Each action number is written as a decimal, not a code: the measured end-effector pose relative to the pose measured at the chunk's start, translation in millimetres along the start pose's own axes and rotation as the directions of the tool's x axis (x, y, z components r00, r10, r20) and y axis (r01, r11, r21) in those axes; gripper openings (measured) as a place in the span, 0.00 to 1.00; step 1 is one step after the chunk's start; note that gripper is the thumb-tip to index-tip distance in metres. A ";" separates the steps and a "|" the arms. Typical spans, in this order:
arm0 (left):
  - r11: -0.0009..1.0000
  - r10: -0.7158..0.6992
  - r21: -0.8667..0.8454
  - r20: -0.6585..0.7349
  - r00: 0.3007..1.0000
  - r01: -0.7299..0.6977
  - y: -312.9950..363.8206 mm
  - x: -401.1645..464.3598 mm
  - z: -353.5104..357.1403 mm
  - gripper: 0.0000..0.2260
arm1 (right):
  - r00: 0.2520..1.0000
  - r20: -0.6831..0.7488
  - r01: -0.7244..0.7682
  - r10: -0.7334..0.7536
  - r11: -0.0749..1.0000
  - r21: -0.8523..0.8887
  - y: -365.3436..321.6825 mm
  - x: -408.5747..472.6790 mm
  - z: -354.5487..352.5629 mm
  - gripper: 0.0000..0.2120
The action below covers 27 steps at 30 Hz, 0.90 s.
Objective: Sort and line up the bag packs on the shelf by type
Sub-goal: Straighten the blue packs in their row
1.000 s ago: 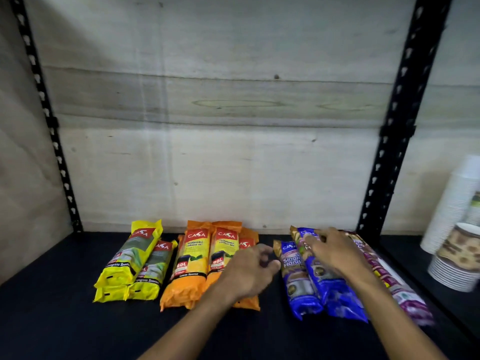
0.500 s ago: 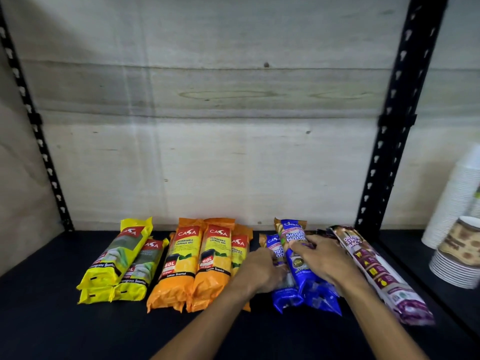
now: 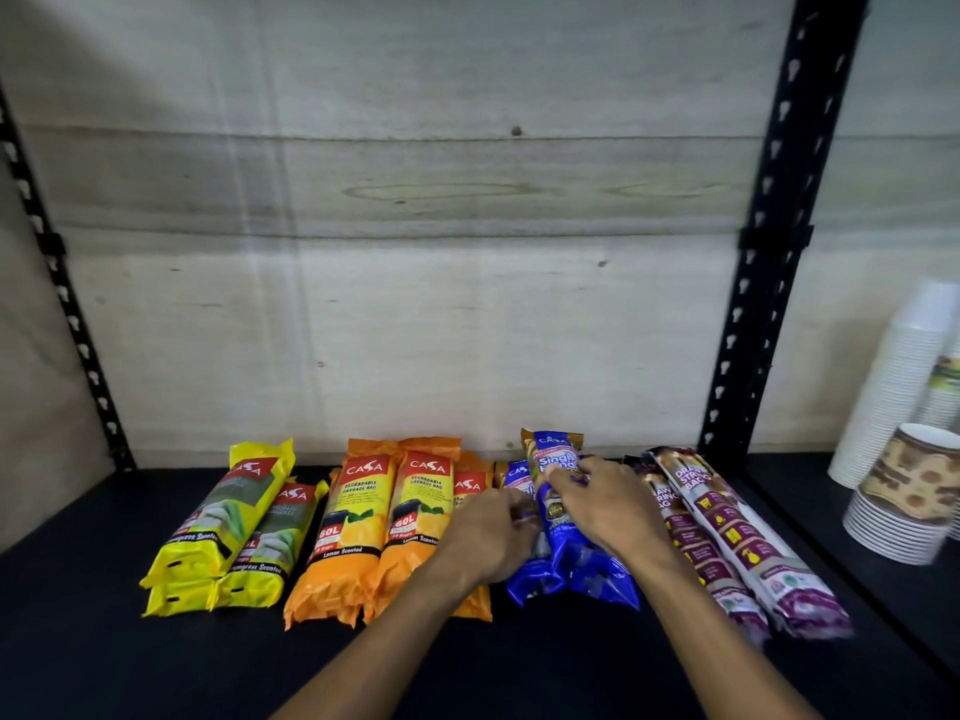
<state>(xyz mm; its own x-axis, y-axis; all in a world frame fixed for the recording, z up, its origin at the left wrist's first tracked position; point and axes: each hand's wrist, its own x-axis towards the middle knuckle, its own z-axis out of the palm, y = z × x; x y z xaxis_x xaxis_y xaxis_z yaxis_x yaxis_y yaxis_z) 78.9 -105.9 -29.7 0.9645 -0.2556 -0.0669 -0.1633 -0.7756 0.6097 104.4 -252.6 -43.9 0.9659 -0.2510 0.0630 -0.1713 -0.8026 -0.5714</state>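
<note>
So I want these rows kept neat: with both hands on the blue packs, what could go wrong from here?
1. The left hand lies across the rightmost orange pack; shifting the blue packs may drag it askew.
2. The right hand sits close to the purple drawstring packs, which already lie slanted; a nudge could skew them further.

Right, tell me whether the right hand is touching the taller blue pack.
Touching. The head view shows the right hand lying across the taller blue pack, fingers pressed on its label with no gap.
</note>
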 end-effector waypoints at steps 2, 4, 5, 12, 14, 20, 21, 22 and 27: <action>0.999 0.001 0.033 -0.004 1.000 0.000 -1.7 -2.8 -1.3 0.17 | 0.999 0.040 0.006 -0.005 1.000 -0.010 0.8 -1.1 2.4 0.30; 0.999 -0.023 0.020 -0.072 0.997 0.024 -2.3 -3.0 -4.3 0.17 | 0.998 0.061 0.010 -0.011 1.000 0.004 1.7 -3.3 0.3 0.32; 1.000 -0.020 0.009 -0.133 0.991 0.021 -1.9 -3.1 -6.3 0.18 | 0.998 0.057 0.017 -0.017 1.000 0.003 2.7 -5.3 -3.6 0.33; 0.958 0.276 0.011 -0.307 0.911 -0.287 55.5 -20.7 15.2 0.16 | 0.965 -0.253 -0.095 0.067 0.990 -0.100 52.5 -8.1 -67.4 0.26; 0.945 0.323 0.015 -0.203 0.924 -0.327 76.1 -24.1 38.5 0.14 | 0.970 -0.200 -0.156 0.137 0.984 -0.083 75.5 -7.6 -84.4 0.24; 0.951 0.297 0.085 0.011 0.955 -0.297 100.7 -27.9 99.6 0.15 | 0.965 0.107 -0.255 0.241 0.956 0.143 115.4 -25.8 -107.1 0.14; 0.954 0.289 0.081 0.025 0.957 -0.290 101.4 -26.7 104.3 0.16 | 0.964 0.114 -0.254 0.238 0.954 0.160 119.1 -26.7 -106.0 0.14; 0.956 0.281 0.071 0.035 0.959 -0.283 102.1 -25.8 107.4 0.16 | 0.966 0.111 -0.252 0.235 0.952 0.174 122.7 -25.6 -104.8 0.14; 0.953 0.236 0.180 0.062 0.970 -0.243 106.6 -23.1 108.5 0.17 | 0.968 0.127 -0.239 0.216 0.949 0.205 128.8 -15.6 -99.2 0.17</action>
<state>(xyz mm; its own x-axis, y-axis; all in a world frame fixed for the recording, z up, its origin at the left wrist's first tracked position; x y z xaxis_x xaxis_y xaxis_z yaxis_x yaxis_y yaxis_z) 16.7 -245.2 -48.9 0.8840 -0.4666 0.0306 -0.4278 -0.7807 0.4556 48.1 -405.7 -37.4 0.9226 -0.3480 -0.1665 -0.3537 -0.5908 -0.7252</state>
